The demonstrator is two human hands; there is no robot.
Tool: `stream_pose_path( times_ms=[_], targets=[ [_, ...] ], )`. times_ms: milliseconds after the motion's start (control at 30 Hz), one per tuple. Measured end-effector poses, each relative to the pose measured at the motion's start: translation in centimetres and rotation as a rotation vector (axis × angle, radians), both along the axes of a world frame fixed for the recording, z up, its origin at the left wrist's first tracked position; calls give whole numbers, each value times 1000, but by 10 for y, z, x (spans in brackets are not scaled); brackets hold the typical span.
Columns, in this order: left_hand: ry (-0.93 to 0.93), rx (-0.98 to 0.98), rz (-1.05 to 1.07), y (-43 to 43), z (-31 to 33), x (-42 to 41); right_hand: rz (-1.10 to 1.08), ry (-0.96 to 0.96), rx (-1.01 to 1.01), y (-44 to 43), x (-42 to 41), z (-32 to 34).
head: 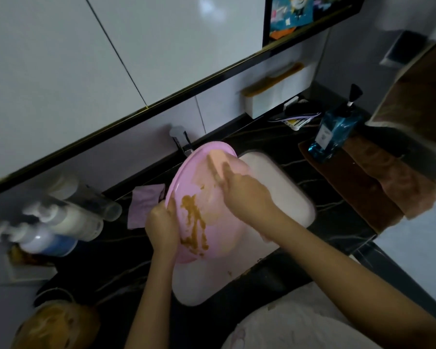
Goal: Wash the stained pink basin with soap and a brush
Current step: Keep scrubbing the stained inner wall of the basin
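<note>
A pink basin [207,197] is held tilted over a white sink [282,187] set in a dark marbled counter [337,197]. The left hand [161,222] grips the basin's near rim. The right hand [247,190] reaches inside, holding something blurred — possibly a brush [215,163] — against the upper wall. Brown stains [194,222] streak the basin's lower inside. Pump bottles [61,222] stand to the left — a blue bottle [334,132] to the right.

Pump bottles [61,222] crowding counter left of sink [287,197]; blue bottle [335,132] right.
</note>
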State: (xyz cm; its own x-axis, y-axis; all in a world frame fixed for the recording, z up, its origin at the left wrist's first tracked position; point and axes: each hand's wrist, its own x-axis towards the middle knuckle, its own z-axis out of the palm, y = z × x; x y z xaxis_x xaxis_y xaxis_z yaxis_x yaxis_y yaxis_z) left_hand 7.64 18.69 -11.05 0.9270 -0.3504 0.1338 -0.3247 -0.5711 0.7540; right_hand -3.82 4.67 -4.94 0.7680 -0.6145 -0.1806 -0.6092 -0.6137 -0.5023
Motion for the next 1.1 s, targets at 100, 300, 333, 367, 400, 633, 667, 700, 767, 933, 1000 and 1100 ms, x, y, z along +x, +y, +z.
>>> stream_pose_path(
  times_ms=[100,300,333,367,400,633,667,700,767,933,1000,1100],
  targets=[
    [18,-59,-35,-2,-2,5,142,25,18,12,-5,5],
    [-15,12,-23,-2,1,-1,-137,-100,127,-67,-1,-40],
    [-7,24,-33,-5,0,2,-165,-155,183,-72,-6,-46],
    [-9,36,-43,-8,-2,5,-204,-194,257,-75,-13,-49],
    [-19,49,-50,-11,-4,7,-254,-230,344,-76,-20,-52],
    [-19,78,-36,-13,-1,10,-483,-295,656,-55,-40,-67],
    [-22,76,-40,-13,-1,10,-392,-334,560,-48,-42,-59],
    [-23,80,-45,-14,0,9,-275,-363,462,-40,-41,-47],
    [-26,104,-69,-20,5,3,11,-310,265,-24,-39,-31],
    [-59,139,-127,-26,12,0,-124,-6,9,-51,-24,-17],
    [-54,160,-114,-27,12,1,-122,125,-1,-51,-25,-4],
    [-46,185,-126,-36,11,-7,165,88,-16,-1,-32,12]
  ],
)
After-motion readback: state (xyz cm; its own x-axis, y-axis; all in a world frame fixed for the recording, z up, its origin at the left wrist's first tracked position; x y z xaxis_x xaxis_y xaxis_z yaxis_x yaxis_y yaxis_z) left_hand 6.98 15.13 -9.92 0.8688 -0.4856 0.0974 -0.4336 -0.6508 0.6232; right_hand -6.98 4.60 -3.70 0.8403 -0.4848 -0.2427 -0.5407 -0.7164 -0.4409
